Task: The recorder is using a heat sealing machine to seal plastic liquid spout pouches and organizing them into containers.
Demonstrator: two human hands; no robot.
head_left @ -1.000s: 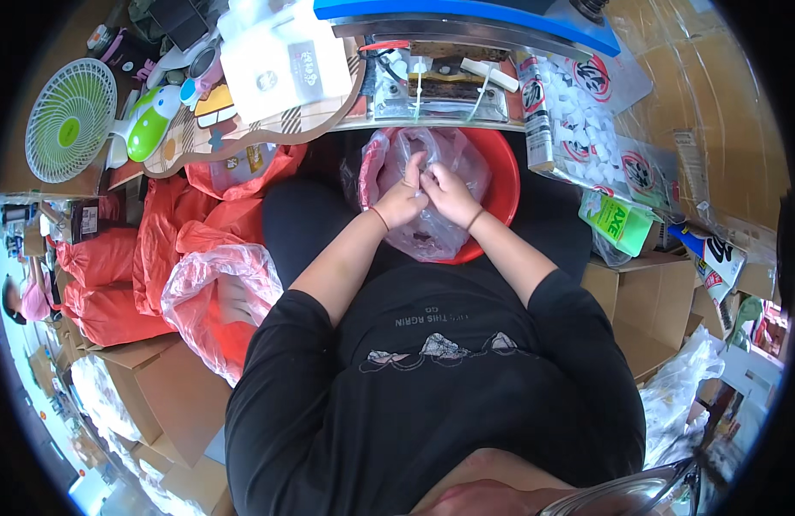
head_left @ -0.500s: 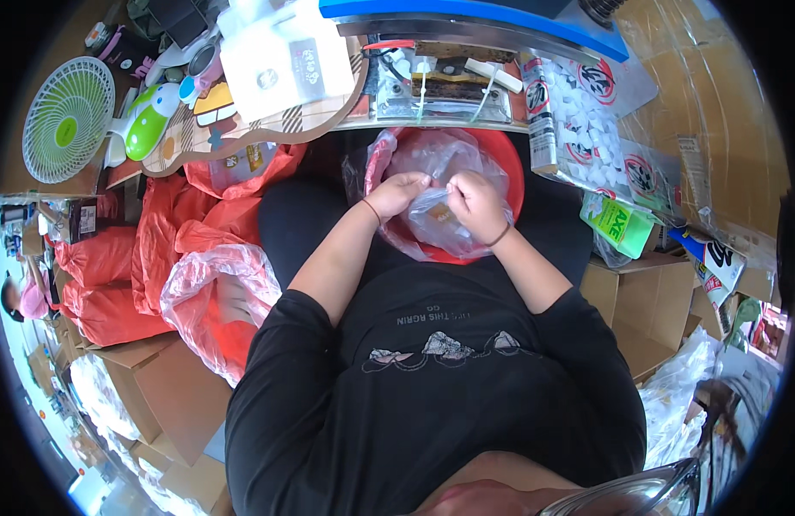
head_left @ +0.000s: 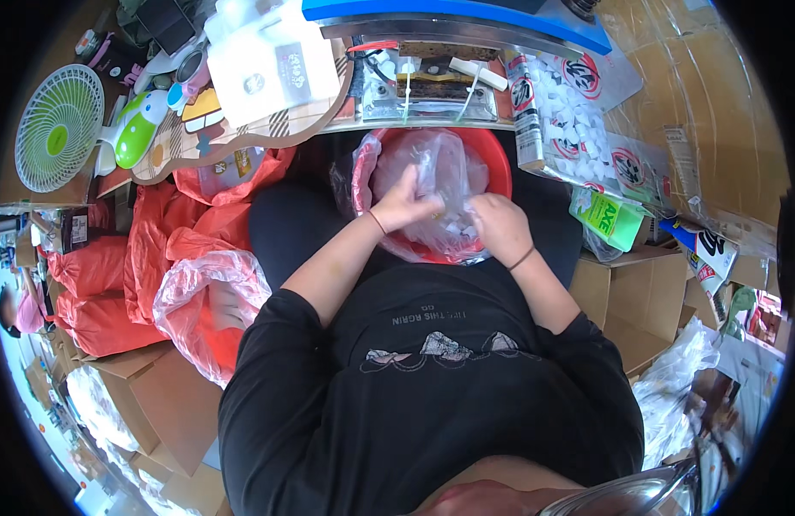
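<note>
A red plastic tub point(head_left: 498, 163) sits between my knees, below the table edge. Inside it lies a clear plastic bag point(head_left: 432, 163), crumpled, with small pale pieces partly showing through near its lower right. My left hand point(head_left: 402, 206) rests against the bag's left part, thumb and fingers spread apart. At the bag's right side, my right hand point(head_left: 503, 229) has its fingers curled together on the plastic. Their tips are partly hidden.
Ahead is a worktable with a metal press fixture point(head_left: 440, 86) and a box of small white parts point(head_left: 573, 129). A green-white fan point(head_left: 60, 129) stands far left. Red bags point(head_left: 92, 322) and an open lined bag point(head_left: 212, 301) lie left; cardboard boxes point(head_left: 642, 301) stand right.
My hands have moved apart from their close pinch over the bag. The left fingers have spread, and the right hand has moved lower and to the right. The whole view has shifted slightly.
</note>
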